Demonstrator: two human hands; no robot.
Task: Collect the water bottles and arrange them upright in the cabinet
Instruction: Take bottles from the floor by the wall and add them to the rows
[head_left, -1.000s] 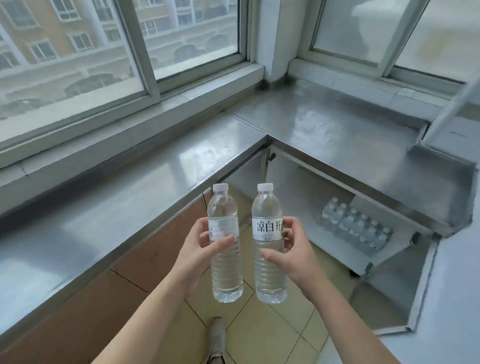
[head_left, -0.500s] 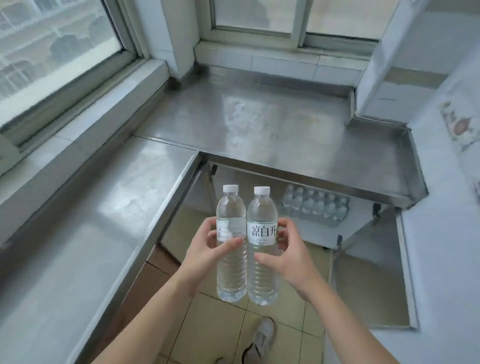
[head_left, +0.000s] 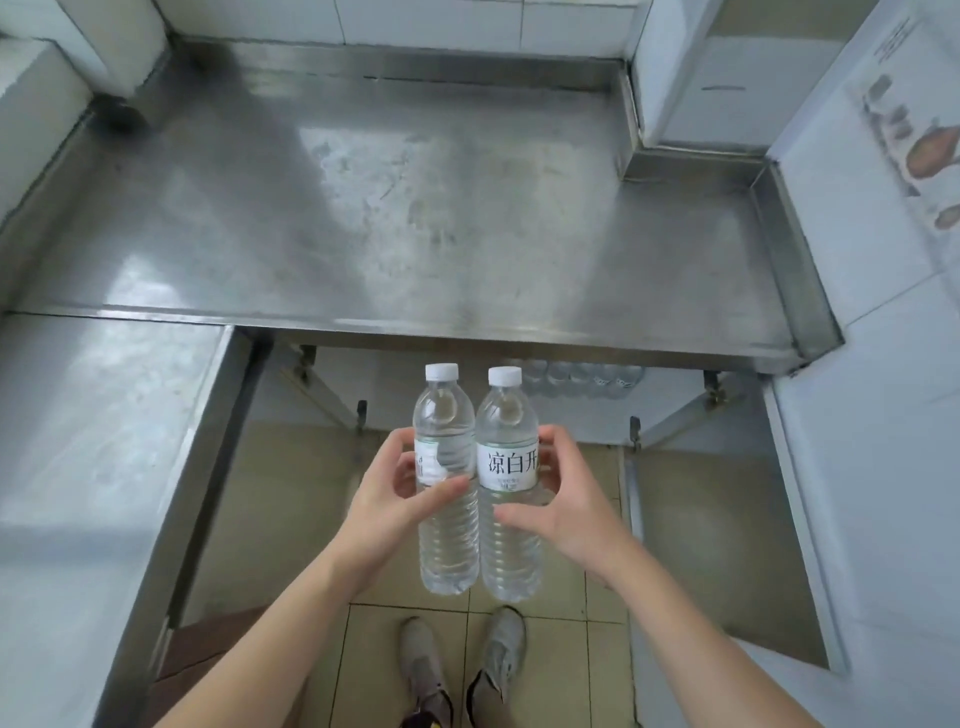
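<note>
the person stood facing the corner of the steel counter (head_left: 415, 208), a bottle in each hand, both held upright and side by side out in front, over the tiled floor (head_left: 545, 660). the left hand (head_left: 384, 514) had its fingers curled round the left bottle (head_left: 447, 499) at the label band, thumb across the front; the right hand (head_left: 569, 506) wrapped the right bottle (head_left: 509, 499) the same way, fingers behind the white label with the printed characters. the two bottles touched along their sides, white caps level.

both looked full, so i judged them to have some weight, but easy for one hand. the thin clear plastic would give a little under a squeeze, and the ribbed lower half offered better purchase than the smooth shoulder. the grip at mid-height seemed sensible: close to the balance point, and it left the bases free for setting down flat.

the cabinet (head_left: 467, 395) under the counter stood open, its doors swung out to either side. a row of bottles (head_left: 582, 376) already stood upright at the back right, partly hidden by the counter's front edge. to the left of that row the shelf looked to have room, though most of the inside was out of sight.

the counter lip hung low over the opening, so i reckoned the caps would need to go in beneath it, with a crouch first. the open right door (head_left: 727, 545) and the counter run on the left narrowed the approach; straight ahead between the feet (head_left: 462, 660) and the shelf was open.
</note>
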